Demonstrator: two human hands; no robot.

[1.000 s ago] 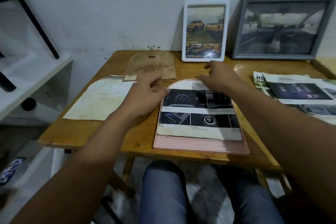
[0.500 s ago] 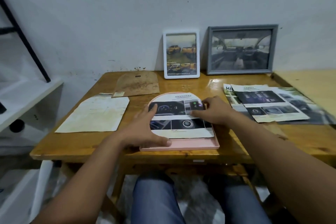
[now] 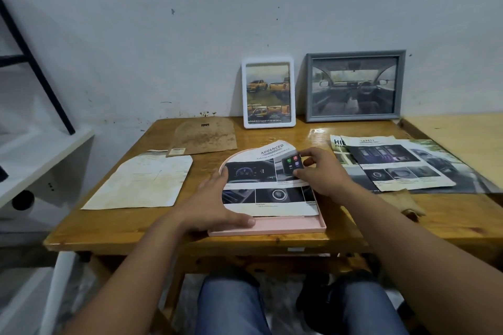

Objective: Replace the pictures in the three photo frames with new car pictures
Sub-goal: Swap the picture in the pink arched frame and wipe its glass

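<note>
A pink arch-topped photo frame (image 3: 288, 226) lies flat near the table's front edge. On it lies a car picture (image 3: 261, 193) cut to the same arch shape, its top edge curling up a little. My left hand (image 3: 215, 207) lies flat on the frame's left side, thumb along the lower rim. My right hand (image 3: 324, 174) is at the picture's right edge, with fingers and thumb curled onto the paper. A white frame (image 3: 268, 124) and a grey frame (image 3: 353, 57), both with car pictures, lean against the wall.
A brown backing board (image 3: 204, 134) lies at the back left of the wooden table (image 3: 109, 228), and a stained old sheet (image 3: 138, 181) lies left of the pink frame. Car brochure pages (image 3: 394, 166) are spread at the right. A white shelf (image 3: 32, 155) stands to the left.
My right hand came back from near the white frame onto the picture's right edge. My left hand slid down to the frame's lower left. The head camera pulled back.
</note>
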